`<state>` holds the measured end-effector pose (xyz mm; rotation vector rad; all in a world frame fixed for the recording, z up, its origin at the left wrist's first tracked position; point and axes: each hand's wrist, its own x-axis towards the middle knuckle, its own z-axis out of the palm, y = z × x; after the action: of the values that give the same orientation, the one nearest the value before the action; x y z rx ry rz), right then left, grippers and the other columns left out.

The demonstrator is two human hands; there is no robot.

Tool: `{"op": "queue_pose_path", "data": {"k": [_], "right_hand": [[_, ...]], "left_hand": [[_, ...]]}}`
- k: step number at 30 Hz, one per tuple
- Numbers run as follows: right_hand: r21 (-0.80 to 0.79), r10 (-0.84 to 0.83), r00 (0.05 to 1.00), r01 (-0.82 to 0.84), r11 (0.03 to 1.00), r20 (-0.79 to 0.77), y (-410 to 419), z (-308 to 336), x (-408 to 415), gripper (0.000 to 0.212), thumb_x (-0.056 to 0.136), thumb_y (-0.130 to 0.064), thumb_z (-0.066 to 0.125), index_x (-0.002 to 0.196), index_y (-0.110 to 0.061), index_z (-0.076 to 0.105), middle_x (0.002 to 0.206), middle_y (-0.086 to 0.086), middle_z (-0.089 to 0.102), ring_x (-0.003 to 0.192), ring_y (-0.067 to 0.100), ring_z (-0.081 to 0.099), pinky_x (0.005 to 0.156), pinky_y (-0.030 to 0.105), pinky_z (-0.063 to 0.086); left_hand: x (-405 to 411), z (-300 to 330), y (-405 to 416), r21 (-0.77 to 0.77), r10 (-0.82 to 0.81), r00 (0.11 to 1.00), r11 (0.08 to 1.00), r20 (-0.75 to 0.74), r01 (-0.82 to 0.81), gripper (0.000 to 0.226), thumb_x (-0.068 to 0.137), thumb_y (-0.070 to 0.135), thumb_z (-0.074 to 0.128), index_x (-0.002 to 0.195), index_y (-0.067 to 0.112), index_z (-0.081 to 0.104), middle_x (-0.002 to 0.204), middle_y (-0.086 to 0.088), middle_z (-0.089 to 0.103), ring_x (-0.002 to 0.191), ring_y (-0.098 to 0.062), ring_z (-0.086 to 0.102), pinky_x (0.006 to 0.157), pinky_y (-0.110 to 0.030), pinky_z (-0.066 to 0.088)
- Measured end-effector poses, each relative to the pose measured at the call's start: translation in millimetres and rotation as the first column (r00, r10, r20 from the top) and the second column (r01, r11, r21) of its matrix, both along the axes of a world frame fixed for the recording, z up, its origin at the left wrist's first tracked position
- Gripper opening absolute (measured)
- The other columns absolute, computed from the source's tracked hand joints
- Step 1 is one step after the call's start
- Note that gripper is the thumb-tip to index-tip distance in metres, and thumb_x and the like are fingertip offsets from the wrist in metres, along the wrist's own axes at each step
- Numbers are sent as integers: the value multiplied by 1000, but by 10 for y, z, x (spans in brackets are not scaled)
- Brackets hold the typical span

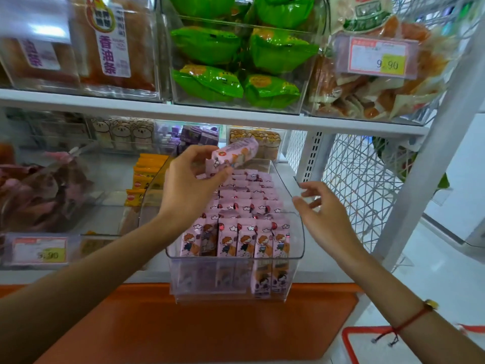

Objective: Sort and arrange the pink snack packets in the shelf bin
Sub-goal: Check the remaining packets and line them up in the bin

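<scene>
A clear plastic shelf bin (296, 240) stands pulled forward on the lower shelf, filled with several upright pink snack packets (246, 240) in rows. My left hand (191, 179) holds one pink packet (235, 153) lifted above the back of the bin, pinched between thumb and fingers and lying roughly sideways. My right hand (322, 216) hovers by the bin's right wall with its fingers spread and relaxed, holding nothing.
Yellow packets (147, 174) sit in the bin to the left. Green packets (236, 59) fill a clear bin on the upper shelf. A white wire mesh panel (359, 185) closes the right side. An orange ledge (183, 324) runs below, and a red basket rim (349, 345) shows lower right.
</scene>
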<state>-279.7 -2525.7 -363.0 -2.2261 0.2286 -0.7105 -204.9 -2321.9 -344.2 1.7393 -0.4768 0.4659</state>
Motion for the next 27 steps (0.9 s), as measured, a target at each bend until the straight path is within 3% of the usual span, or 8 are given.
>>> {"op": "queue_pose_path", "data": {"k": [2, 6, 11, 14, 19, 21, 25, 27], "right_hand": [[-14, 43, 995, -44, 999, -91, 21, -74, 22, 35, 98, -30, 44, 131, -17, 45, 113, -5, 52, 88, 6, 52, 68, 15, 39], [-17, 93, 990, -96, 995, -109, 51, -111, 45, 32, 100, -30, 41, 129, -18, 46, 110, -4, 57, 77, -2, 56, 62, 10, 41], [-46, 103, 990, -108, 993, -97, 38, -110, 34, 29, 98, -31, 44, 125, -20, 47, 97, -11, 54, 74, -5, 52, 72, 21, 47], [-55, 115, 989, -120, 991, -90, 21, -120, 26, 28, 99, -32, 43, 124, -22, 47, 90, -17, 52, 74, -5, 52, 74, 24, 50], [-46, 128, 988, -132, 990, -91, 24, -107, 18, 28, 99, -31, 43, 124, -21, 46, 106, -9, 53, 84, 6, 57, 85, 32, 51], [-36, 136, 987, -139, 990, -88, 23, -104, 17, 27, 99, -31, 43, 124, -22, 46, 107, -9, 53, 86, 8, 57, 84, 33, 52], [-13, 140, 986, -142, 990, -88, 18, -110, 20, 25, 98, -32, 43, 122, -24, 46, 105, -11, 53, 81, 2, 55, 80, 29, 51], [-11, 146, 986, -147, 989, -78, 21, -117, 22, 24, 98, -32, 43, 121, -26, 46, 101, -13, 53, 80, -2, 55, 79, 31, 53]], "left_hand": [[169, 2, -117, 74, 37, 999, 997, -27, -35, 41, 80, 25, 76, 117, 21, 57, 110, 7, 65, 97, -8, 63, 75, -21, 55], [455, -34, -384, 272, 71, 997, 960, -28, -61, 43, 79, 20, 76, 118, 14, 58, 112, 1, 67, 87, -5, 59, 58, -6, 44], [643, -79, -495, 566, 98, 993, 816, 70, -121, 44, 81, 22, 75, 121, 15, 59, 121, -4, 65, 105, -17, 61, 83, -25, 49], [713, 23, -472, 718, 7, 991, 689, 131, -100, 42, 84, 24, 72, 123, 20, 59, 124, -5, 63, 109, -22, 61, 87, -33, 49], [893, 171, -534, 866, -140, 977, 495, 162, -73, 45, 92, 30, 61, 135, 24, 49, 134, -7, 53, 116, -27, 53, 93, -36, 43], [978, 159, -626, 852, -101, 988, 522, 115, -46, 46, 93, 27, 59, 135, 19, 44, 131, -11, 56, 112, -31, 56, 90, -37, 45], [1121, 83, -802, 683, -7, 995, 728, 99, -63, 37, 89, 23, 66, 121, 11, 53, 118, -12, 64, 105, -30, 62, 88, -35, 48], [1181, -19, -853, 692, -30, 995, 720, 93, -43, 33, 86, 21, 69, 116, 8, 62, 117, -11, 65, 105, -27, 61, 87, -32, 45]]}}
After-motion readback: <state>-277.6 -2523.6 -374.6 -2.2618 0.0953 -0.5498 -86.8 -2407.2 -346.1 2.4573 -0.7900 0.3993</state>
